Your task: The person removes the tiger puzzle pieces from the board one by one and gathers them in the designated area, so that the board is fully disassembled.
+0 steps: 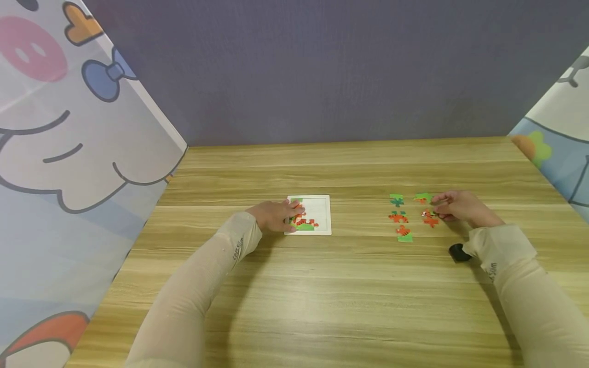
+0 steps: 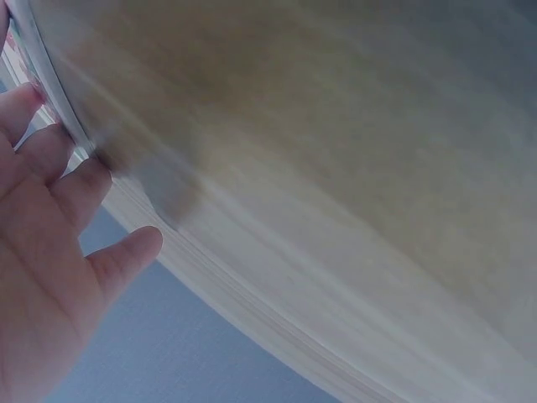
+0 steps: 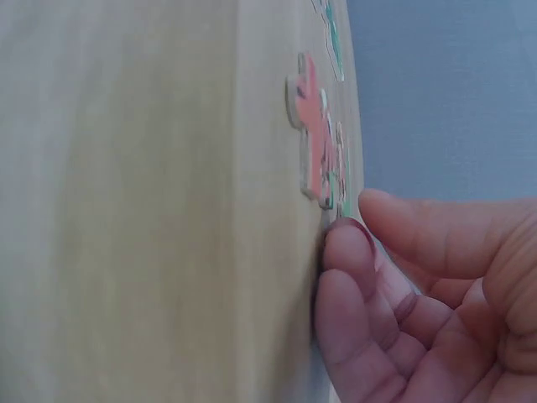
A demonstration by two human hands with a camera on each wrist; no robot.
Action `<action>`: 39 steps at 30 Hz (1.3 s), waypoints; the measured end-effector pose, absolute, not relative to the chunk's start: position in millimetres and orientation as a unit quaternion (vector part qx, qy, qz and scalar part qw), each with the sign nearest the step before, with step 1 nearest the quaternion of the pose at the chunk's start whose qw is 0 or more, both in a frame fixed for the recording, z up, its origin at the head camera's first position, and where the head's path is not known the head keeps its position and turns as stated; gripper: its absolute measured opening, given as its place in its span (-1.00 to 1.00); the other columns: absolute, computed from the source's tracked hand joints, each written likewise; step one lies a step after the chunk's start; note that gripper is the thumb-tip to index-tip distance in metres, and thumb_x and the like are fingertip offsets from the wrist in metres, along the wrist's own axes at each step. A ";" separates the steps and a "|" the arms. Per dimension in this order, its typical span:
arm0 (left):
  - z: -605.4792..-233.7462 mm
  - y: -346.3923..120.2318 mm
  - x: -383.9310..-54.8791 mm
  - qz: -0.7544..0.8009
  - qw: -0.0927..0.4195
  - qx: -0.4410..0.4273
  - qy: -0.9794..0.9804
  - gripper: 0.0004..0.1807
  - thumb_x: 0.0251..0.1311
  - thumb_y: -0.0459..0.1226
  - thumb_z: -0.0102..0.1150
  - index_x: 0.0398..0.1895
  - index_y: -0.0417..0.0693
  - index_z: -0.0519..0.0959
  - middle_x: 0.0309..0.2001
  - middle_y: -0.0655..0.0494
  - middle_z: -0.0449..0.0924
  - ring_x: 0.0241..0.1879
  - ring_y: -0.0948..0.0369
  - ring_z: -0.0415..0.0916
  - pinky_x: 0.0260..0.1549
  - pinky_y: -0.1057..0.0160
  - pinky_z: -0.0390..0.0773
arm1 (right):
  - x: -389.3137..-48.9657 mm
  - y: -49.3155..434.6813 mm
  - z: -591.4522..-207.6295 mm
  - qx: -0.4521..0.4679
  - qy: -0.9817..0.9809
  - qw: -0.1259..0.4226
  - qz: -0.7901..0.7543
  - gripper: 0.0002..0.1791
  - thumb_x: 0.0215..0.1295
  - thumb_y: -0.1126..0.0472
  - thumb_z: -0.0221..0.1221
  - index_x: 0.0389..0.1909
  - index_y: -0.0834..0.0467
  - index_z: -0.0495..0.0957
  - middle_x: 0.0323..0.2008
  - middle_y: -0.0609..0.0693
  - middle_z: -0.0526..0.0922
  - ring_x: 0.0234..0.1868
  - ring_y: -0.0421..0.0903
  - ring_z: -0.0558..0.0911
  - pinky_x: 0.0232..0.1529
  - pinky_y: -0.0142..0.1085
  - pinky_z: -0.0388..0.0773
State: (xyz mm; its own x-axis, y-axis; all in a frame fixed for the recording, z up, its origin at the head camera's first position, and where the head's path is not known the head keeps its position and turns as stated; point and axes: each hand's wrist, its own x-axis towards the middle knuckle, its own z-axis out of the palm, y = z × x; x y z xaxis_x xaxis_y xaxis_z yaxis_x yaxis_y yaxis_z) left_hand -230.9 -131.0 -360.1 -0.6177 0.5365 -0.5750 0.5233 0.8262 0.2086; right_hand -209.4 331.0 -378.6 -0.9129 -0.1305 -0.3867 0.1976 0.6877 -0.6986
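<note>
The right hand (image 1: 462, 205), at the right of the head frame, has bent fingers and thumb just beside the red puzzle piece (image 1: 431, 221); whether it pinches another piece, I cannot tell. The left hand (image 1: 274, 215), near the middle of the frame, is released, its fingers resting over the left side of the white puzzle tray (image 1: 320, 210). Inside this tray, set pieces (image 1: 303, 227) lie along the left and lower sides. Other loose pieces (image 1: 398, 218) lie right of the centre. A black object (image 1: 459, 252) is by the right sleeve (image 1: 501, 250). Under everything is the wooden table (image 1: 345, 296); a dark wall (image 1: 322, 71) fills the upper middle
</note>
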 end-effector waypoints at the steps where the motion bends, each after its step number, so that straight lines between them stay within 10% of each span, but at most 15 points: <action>1: -360.3 -131.2 -230.8 0.009 0.322 0.296 0.899 -0.23 0.52 0.03 0.01 0.67 0.16 -0.02 0.68 0.06 -0.26 0.66 -0.01 -0.27 0.58 -0.09 0.03 | -209.2 330.7 -378.6 0.018 0.896 0.206 -0.394 -0.55 0.48 0.35 0.08 0.22 0.58 0.29 -0.36 -0.28 0.67 -0.39 -0.39 0.61 -0.30 -0.43 0.66; 10: -359.3 -133.0 -230.5 0.013 0.328 0.283 0.901 -0.22 0.51 0.02 0.02 0.67 0.19 -0.04 0.68 0.10 -0.29 0.66 0.02 -0.30 0.59 -0.08 0.02 | -207.4 313.7 -372.3 -0.022 0.921 0.168 -0.351 -0.41 0.46 0.11 0.20 0.27 0.48 0.37 -0.37 -0.14 0.66 -0.45 -0.32 0.57 -0.33 -0.39 0.58; 39: -361.7 -132.2 -231.2 0.013 0.328 0.282 0.901 -0.23 0.52 0.03 0.02 0.67 0.23 -0.05 0.68 0.13 -0.32 0.67 0.04 -0.32 0.59 -0.10 -0.01 | -219.3 192.3 -353.8 -0.159 0.927 0.124 -0.317 -0.58 0.42 0.25 0.20 0.18 0.42 0.54 -0.23 0.17 0.70 -0.42 -0.12 0.54 -0.33 -0.28 0.46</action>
